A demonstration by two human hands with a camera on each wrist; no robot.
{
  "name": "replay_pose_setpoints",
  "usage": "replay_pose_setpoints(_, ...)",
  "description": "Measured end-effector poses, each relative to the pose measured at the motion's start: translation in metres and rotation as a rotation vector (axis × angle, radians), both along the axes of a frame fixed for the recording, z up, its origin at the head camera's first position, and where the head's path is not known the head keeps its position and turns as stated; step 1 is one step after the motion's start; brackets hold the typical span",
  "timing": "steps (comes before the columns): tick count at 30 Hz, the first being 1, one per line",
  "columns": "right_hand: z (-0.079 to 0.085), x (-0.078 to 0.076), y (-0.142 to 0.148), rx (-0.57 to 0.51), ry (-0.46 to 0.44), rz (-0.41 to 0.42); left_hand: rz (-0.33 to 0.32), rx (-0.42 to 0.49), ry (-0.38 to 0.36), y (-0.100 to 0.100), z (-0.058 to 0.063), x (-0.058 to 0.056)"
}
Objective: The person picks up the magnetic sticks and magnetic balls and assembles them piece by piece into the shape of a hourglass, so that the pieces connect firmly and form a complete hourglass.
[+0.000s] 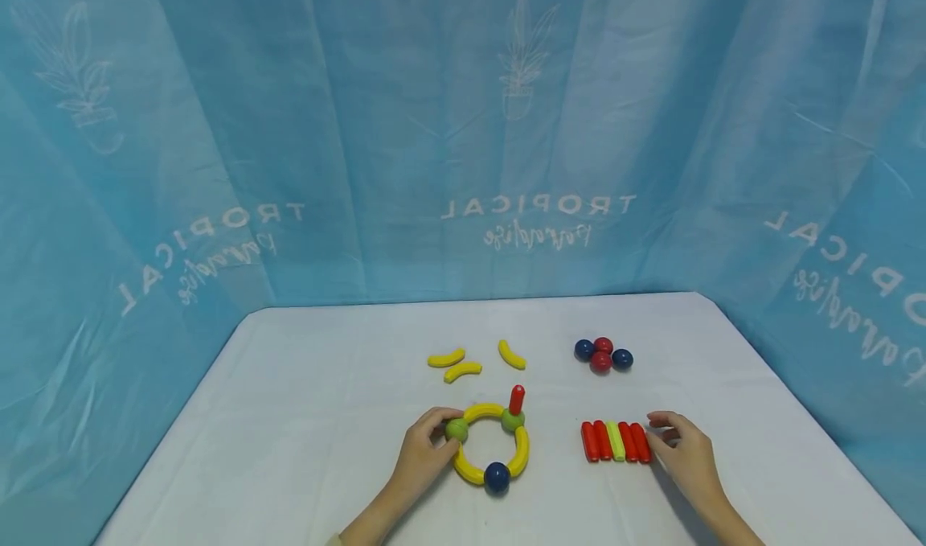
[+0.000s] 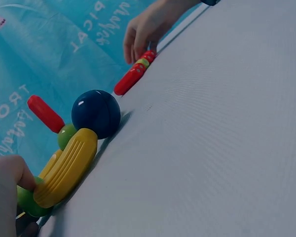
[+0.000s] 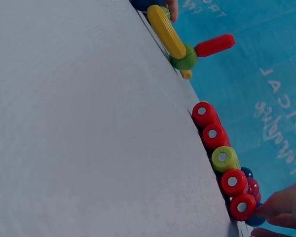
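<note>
My left hand [image 1: 423, 449] pinches a green ball [image 1: 456, 429] at the left of a ring of curved yellow rods [image 1: 521, 451]. Another green ball [image 1: 513, 420] in the ring carries a red rod [image 1: 517, 400], which stands up. A dark blue ball [image 1: 497, 478] joins the ring's near side. To the right, short straight rods lie side by side: a yellow-green rod [image 3: 223, 158] with red rods [image 3: 213, 135] on both sides. Round metal discs show on their ends. Beside the row's right end is my right hand [image 1: 683, 452], loosely bent, fingertips right at the outermost red rod [image 3: 242, 207].
Three loose curved yellow rods [image 1: 511, 355] lie beyond the ring. Farther right is a cluster of dark blue balls [image 1: 622, 359] and red balls [image 1: 601, 362]. A white cloth covers the table [image 1: 325, 385], and a blue printed curtain [image 1: 405, 144] hangs around its back and sides.
</note>
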State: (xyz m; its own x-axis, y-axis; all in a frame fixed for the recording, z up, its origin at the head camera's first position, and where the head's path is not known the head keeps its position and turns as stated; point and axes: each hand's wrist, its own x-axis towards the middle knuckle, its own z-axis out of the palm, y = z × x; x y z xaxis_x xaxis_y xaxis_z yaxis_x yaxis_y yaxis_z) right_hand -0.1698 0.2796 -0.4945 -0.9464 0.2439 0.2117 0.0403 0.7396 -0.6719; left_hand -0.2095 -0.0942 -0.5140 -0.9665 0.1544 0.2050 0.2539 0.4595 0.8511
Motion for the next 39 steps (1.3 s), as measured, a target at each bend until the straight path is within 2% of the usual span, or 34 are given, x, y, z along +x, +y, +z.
replay_pose_setpoints(5,0.0008,-0.0005,-0.0007,-0.01,-0.015,-0.008,-0.013,0.001,0.023,-0.0002,-0.0019,-0.0027)
replay_pose_setpoints(13,0.0029,0.0012,-0.0038,-0.045,-0.126,0.021,-0.022,0.027,0.036,-0.0023,-0.0035,-0.0008)
replay_pose_setpoints(16,0.0055,0.0022,-0.0031,-0.05,-0.141,0.021,-0.033,0.03,0.046,-0.0018,-0.0023,-0.0002)
replay_pose_setpoints(26,0.009,0.0025,0.0014,-0.043,-0.125,-0.071,-0.048,0.011,0.045,-0.0043,-0.0012,0.0011)
replay_pose_setpoints(31,0.0054,0.0006,0.0033,-0.024,-0.14,-0.061,-0.052,-0.004,0.036,-0.0039,-0.0024,0.0003)
replay_pose_setpoints(35,0.0036,-0.0011,0.0038,-0.024,-0.125,-0.062,-0.063,-0.037,0.052,-0.0032,-0.0032,0.0015)
replay_pose_setpoints(39,0.0062,-0.0007,0.0022,-0.052,-0.073,-0.099,-0.094,-0.093,0.073,-0.0005,-0.0029,0.0039)
